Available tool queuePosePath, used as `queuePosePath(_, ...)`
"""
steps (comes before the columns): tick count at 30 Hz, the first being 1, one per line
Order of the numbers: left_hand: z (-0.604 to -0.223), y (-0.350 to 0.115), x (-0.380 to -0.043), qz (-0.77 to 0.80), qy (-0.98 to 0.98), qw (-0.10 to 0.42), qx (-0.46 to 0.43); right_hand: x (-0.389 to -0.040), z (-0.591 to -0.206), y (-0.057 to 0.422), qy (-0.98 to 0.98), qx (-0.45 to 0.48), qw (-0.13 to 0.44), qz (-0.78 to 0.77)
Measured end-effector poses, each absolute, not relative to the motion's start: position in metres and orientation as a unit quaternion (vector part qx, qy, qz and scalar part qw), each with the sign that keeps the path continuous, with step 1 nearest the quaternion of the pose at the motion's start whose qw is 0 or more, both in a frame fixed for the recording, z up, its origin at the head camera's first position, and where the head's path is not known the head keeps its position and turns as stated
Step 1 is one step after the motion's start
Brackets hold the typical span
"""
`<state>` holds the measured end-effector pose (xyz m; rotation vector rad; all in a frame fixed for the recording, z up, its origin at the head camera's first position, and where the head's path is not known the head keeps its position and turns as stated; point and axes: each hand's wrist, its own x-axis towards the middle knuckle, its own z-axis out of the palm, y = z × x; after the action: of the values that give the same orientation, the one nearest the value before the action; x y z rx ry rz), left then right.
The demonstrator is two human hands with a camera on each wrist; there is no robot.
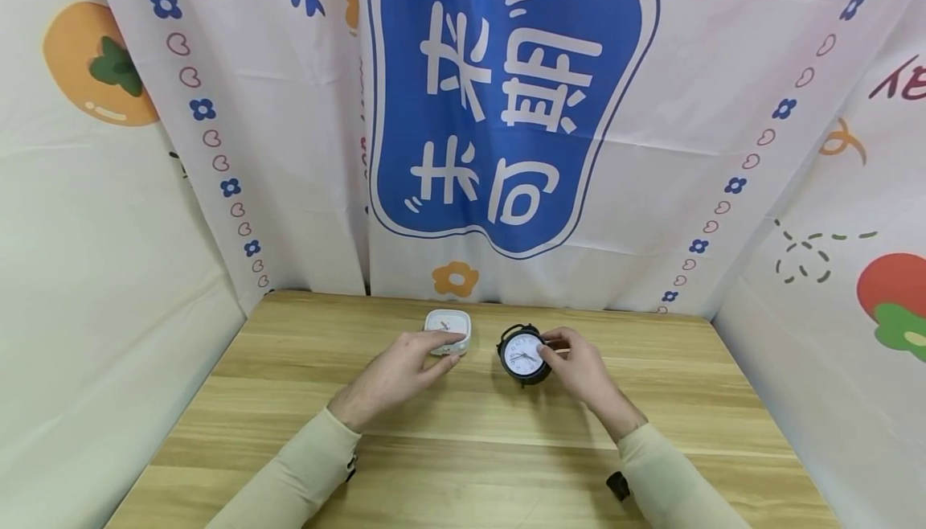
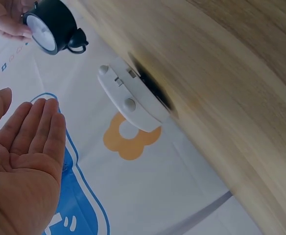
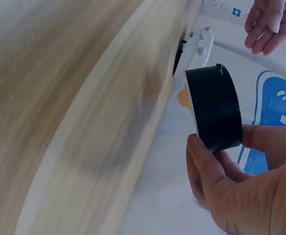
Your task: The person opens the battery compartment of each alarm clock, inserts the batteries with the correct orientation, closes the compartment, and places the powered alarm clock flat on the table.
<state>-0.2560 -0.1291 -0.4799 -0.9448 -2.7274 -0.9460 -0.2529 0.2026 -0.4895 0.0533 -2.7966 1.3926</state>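
My right hand (image 1: pixel 584 370) pinches a round black twin-bell alarm clock (image 1: pixel 522 352) by its right side, its white dial facing the head camera. In the right wrist view, thumb and fingertips grip the edge of the black casing (image 3: pixel 214 107), which is held up over the table. My left hand (image 1: pixel 398 370) is held out flat, fingers straight, beside a small white square clock (image 1: pixel 443 321) on the table and partly overlapping it in the head view. The left wrist view shows air between that open palm (image 2: pixel 25 161) and the white clock's side (image 2: pixel 128 93), which has buttons.
The wooden table (image 1: pixel 470 473) ends at a printed white curtain (image 1: pixel 694 151) with a large blue label design. More printed cloth hangs to the left (image 1: pixel 87 272) and right (image 1: pixel 810 368) of the table.
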Motion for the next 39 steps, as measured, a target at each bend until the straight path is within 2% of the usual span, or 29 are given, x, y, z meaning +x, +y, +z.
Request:
queuePosePath(16,-0.480,-0.127,-0.258,-0.306,-0.899,0.047,-0.310,-0.264,-0.500,0.216,-0.913,-0.004,-0.011,0.408)
queuePosePath(33,-0.484,-0.128,-0.258,-0.309,-0.900,0.020,-0.306,-0.258,-0.499,0.218,-0.916,-0.010,-0.083,0.391)
queuePosePath(39,-0.484,-0.130,-0.258,-0.307,-0.901,0.014,-0.305,-0.256,-0.495,0.220,-0.934,0.007,-0.077,0.349)
